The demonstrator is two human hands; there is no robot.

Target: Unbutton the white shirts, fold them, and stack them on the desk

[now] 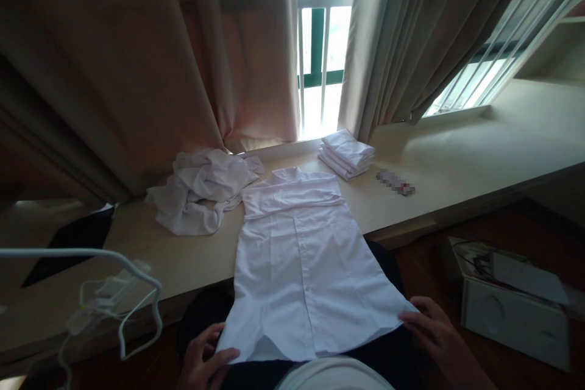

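Right of the white shirt (pixel 295 268), a box (pixel 514 324) with cables (pixel 481 263)

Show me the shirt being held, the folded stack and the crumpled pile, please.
Held shirt (pixel 304 268): head view, on the button strip down its front.
Folded stack (pixel 346 153): head view, on its top piece.
Crumpled pile (pixel 208 180): head view, on the rumpled cloth near its middle.

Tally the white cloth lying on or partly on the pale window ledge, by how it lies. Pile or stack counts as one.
Spread-out white button-front shirt: 1
Crumpled white cloth pile: 1
Folded white cloth stack: 1
Total: 3
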